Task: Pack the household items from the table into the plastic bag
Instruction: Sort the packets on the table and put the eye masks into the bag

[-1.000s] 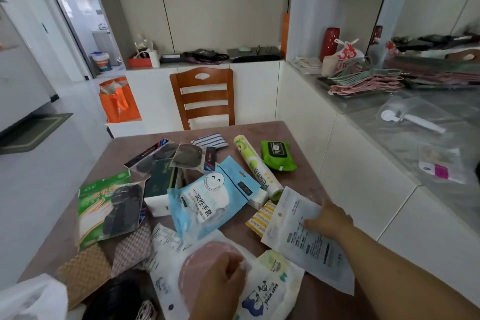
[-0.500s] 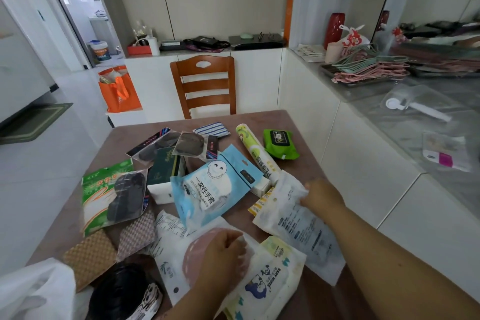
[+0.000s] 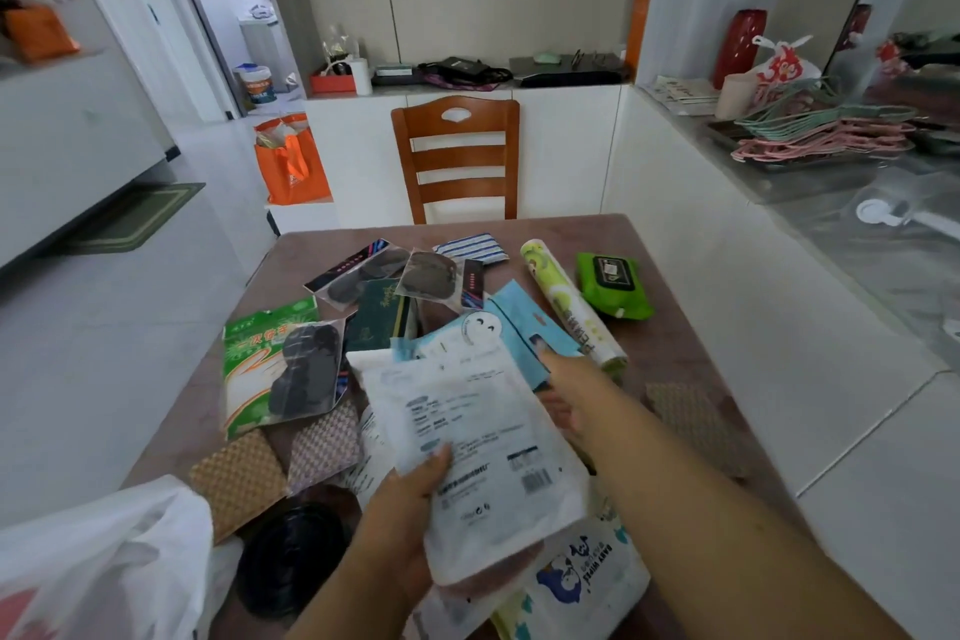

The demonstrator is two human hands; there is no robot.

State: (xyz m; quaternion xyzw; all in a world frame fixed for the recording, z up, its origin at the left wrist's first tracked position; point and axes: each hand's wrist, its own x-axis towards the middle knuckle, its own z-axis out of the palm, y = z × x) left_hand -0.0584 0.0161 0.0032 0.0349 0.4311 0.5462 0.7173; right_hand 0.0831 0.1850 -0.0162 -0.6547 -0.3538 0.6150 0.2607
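You've got the white printed pouch [image 3: 483,452] lifted off the pile, lower middle of the frame. Your left hand [image 3: 402,509] pinches its near-left edge, thumb on top and the other fingers tucked underneath, so it's properly clamped on the pouch. Your right hand [image 3: 569,392] sits at the pouch's right edge with one finger stretched forward over the light blue pack [image 3: 511,327]. I can't tell whether the hidden fingers are gripping the pouch or just steadying it. Two hands makes sense to me, since a flat floppy pouch like that would sag if held by one corner.

The plastic bag [image 3: 98,556] is slumped at the bottom left, just beside your left arm, so my guess is the pouch swings left next. Plenty's left on the table [image 3: 675,343]: the green wipes pack [image 3: 613,286], the roll [image 3: 569,307], and the green glove pack [image 3: 260,359] at middle left.
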